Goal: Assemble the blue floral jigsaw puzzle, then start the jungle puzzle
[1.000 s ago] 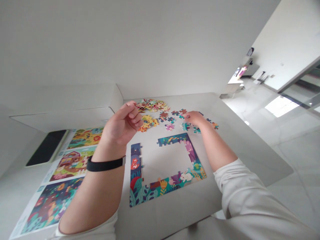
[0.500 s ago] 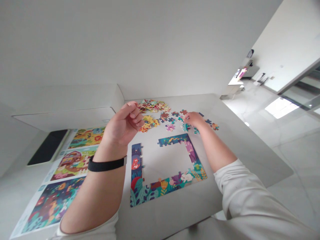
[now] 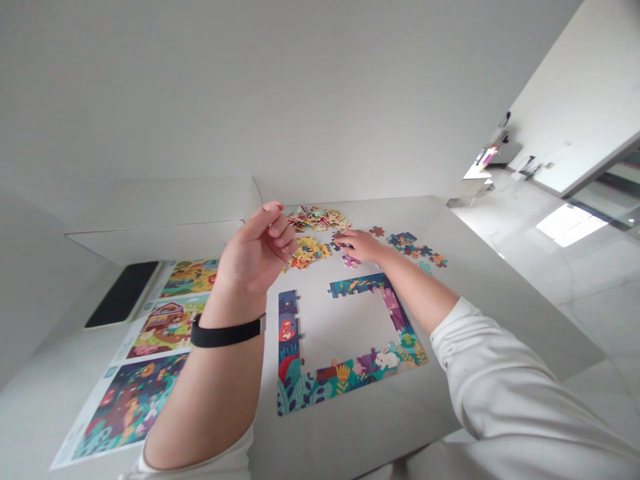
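A partly built jigsaw frame (image 3: 345,373) lies on the white table (image 3: 480,293), its middle bare. My left hand (image 3: 255,250) is raised above the table with fingers curled and thumb against them; I cannot make out anything in it. A black band (image 3: 225,331) circles that wrist. My right hand (image 3: 360,245) reaches forward and rests flat on loose pieces (image 3: 350,260) just beyond the frame's far edge, fingers stretched out. A yellow heap of pieces (image 3: 310,252) lies between the hands. Farther back is a mixed heap (image 3: 317,217).
Blue and red loose pieces (image 3: 413,245) are scattered at the right. A printed sheet with three pictures (image 3: 150,353) lies at the left, with a black phone (image 3: 123,293) beyond it. A white box (image 3: 165,220) stands at the back left. The table edge falls off at the right.
My right hand has moved left from the scattered blue pieces to the pieces near the yellow heap. The left hand stays raised. The view has shifted slightly.
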`<action>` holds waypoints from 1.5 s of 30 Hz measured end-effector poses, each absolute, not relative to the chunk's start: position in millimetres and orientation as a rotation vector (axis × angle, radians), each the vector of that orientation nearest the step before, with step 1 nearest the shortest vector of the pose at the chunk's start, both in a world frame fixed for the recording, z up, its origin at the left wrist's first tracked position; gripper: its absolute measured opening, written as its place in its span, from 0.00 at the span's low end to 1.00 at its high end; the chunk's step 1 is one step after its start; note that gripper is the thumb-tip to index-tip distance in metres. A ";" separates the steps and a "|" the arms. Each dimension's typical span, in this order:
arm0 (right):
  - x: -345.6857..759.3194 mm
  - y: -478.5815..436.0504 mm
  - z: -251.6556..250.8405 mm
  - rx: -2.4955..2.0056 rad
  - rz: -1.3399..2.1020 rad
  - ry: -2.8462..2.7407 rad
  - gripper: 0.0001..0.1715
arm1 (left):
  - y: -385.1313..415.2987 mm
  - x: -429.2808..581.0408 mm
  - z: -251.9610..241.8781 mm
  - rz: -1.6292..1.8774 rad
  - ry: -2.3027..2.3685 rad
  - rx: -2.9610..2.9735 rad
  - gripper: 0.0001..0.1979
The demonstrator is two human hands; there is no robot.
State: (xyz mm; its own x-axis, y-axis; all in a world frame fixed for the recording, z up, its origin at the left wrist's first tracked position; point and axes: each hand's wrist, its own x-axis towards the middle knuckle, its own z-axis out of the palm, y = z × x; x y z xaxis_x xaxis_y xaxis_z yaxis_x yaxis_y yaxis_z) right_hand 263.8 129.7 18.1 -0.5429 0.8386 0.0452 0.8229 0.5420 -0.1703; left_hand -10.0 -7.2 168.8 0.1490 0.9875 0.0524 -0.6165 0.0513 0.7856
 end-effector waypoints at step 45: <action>444.7 111.4 13.4 -1.912 0.328 -1.844 0.15 | 35.6 31.1 87.8 1.169 1.100 1.226 0.13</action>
